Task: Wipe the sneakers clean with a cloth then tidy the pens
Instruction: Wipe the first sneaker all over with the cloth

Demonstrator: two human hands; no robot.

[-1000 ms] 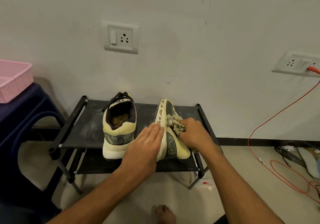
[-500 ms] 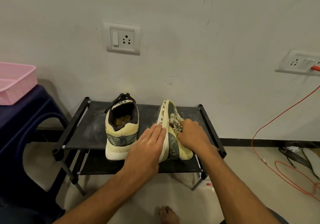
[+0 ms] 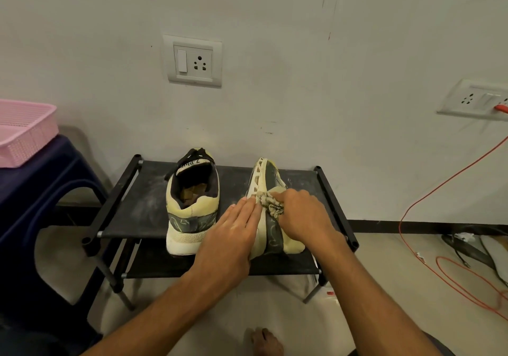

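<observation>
Two pale yellow and grey sneakers stand on a low black rack (image 3: 132,207). The left sneaker (image 3: 192,207) sits upright, heel toward me. The right sneaker (image 3: 268,174) is tipped on its side, sole facing left. My left hand (image 3: 233,232) lies flat with straight fingers against that sole, steadying it. My right hand (image 3: 302,215) grips a crumpled patterned cloth (image 3: 270,203) and presses it on the sneaker's upper near the sole edge. No pens are in view.
A pink basket (image 3: 24,133) rests on a dark blue stool (image 3: 41,190) at the left. Wall sockets (image 3: 193,61) hang above the rack. An orange cable (image 3: 428,196) runs from the right socket to the floor, beside dark items. My foot (image 3: 264,342) is below.
My right hand with the cloth has shifted slightly along the side of the tipped sneaker toward the sole. My left hand stays flat on the sole. The camera view moved a little.
</observation>
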